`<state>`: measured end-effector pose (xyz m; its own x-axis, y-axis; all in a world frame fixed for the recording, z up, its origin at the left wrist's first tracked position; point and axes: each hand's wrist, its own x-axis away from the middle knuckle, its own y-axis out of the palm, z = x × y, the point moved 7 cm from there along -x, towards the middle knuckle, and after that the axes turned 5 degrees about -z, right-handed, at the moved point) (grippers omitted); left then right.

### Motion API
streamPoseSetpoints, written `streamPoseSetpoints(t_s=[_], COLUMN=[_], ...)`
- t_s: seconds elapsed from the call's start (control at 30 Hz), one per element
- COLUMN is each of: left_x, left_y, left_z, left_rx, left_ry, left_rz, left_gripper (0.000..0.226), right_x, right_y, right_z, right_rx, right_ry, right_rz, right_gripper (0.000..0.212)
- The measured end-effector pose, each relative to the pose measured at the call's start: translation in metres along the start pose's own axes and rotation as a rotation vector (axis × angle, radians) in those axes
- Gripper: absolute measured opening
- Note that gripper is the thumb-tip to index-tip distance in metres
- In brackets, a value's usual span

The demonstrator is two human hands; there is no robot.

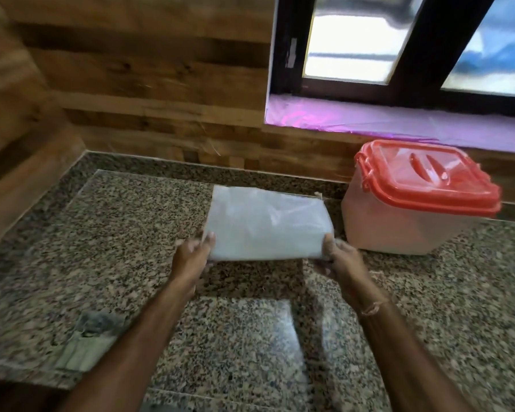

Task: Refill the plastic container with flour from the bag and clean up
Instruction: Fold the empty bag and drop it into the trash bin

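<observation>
- Both hands are out over the granite counter (107, 239), and between them hangs the bag (265, 224), flat, pale and folded into a neat rectangle.
- The left hand (191, 257) pinches the bag's near-left corner, thumb on top and fingers closed underneath.
- The right hand (339, 263) does the same at the near-right corner, closed on the plastic; the fingers below are hidden by the bag.
- The bag's long axis runs from 9 o'clock to 3 o'clock, corner to corner between the two grips, and its free edge points away toward 12 o'clock.
- It looks limp and thin, so the judgement is that it is empty or nearly so; whether any flour is left inside cannot be told.
- The container (411, 221) sits on the counter at about 2 o'clock from the bag, just beside its far-right corner and not touching it.
- Its red lid (428, 179) is on, and the side clip looks fastened, so the refill seems done and this is the clean-up stage.
- The right hand is the nearer one to the container; the left has open counter at 9 o'clock.
- A grey cloth (92, 343) lies at 7 o'clock near the counter's front edge, closest to the left arm, handy for wiping.
- The blurred picture hides any spilled flour.
</observation>
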<state>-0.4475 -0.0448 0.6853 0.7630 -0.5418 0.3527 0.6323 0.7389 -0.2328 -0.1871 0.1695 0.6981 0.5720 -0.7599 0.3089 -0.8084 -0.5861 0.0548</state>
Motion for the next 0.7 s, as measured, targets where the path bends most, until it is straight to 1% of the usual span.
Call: streamPoseSetpoints(t_s=[0.07,0.17,0.2,0.23,0.27,0.3,0.33,0.37,0.4,0.43,0.47,0.53,0.63,0.7], left_x=[0.015,0.034,0.039,0.044,0.046,0.044,0.045,0.044,0.04,0.034,0.029,0.024,0.031,0.03], left_y=[-0.001,0.002,0.001,0.0,0.0,0.003,0.013,0.026,0.041,0.053,0.061,0.068,0.067,0.066], left_z=[-0.035,-0.093,-0.108,-0.118,-0.12,-0.118,-0.109,-0.1,-0.095,-0.097,-0.103,-0.119,-0.138,-0.145], left_rx=[-0.147,-0.41,-0.508,-0.622,-0.769,-0.913,-1.021,-1.088,-1.143,-1.182,-1.206,-1.232,-1.254,-1.253], left_ry=[-0.041,-0.134,-0.147,-0.137,-0.091,0.022,0.173,0.331,0.43,0.484,0.483,0.42,0.388,0.321], left_rz=[0.009,-0.122,-0.135,-0.114,-0.054,0.007,0.03,0.015,-0.048,-0.102,-0.151,-0.195,-0.167,-0.18], left_gripper=[0.043,0.043,0.039,0.041,0.058,0.078,0.089,0.092,0.09,0.087,0.085,0.09,0.094,0.096], right_x=[0.011,0.033,0.039,0.045,0.049,0.052,0.052,0.05,0.047,0.045,0.043,0.04,0.036,0.035], right_y=[-0.006,-0.015,-0.018,-0.023,-0.027,-0.03,-0.032,-0.034,-0.036,-0.038,-0.038,-0.039,-0.041,-0.043], right_z=[0.036,0.09,0.104,0.114,0.122,0.127,0.129,0.131,0.134,0.133,0.131,0.13,0.134,0.137], right_rx=[0.094,0.242,0.293,0.342,0.377,0.406,0.441,0.484,0.523,0.564,0.602,0.658,0.727,0.734], right_ry=[0.077,0.204,0.238,0.266,0.292,0.312,0.317,0.318,0.313,0.305,0.289,0.29,0.304,0.327], right_rz=[0.002,-0.052,-0.065,-0.061,-0.051,-0.041,-0.029,-0.024,-0.021,-0.026,-0.031,-0.047,-0.027,0.014], right_gripper=[0.044,0.039,0.036,0.032,0.029,0.027,0.026,0.026,0.026,0.025,0.023,0.018,0.024,0.027])
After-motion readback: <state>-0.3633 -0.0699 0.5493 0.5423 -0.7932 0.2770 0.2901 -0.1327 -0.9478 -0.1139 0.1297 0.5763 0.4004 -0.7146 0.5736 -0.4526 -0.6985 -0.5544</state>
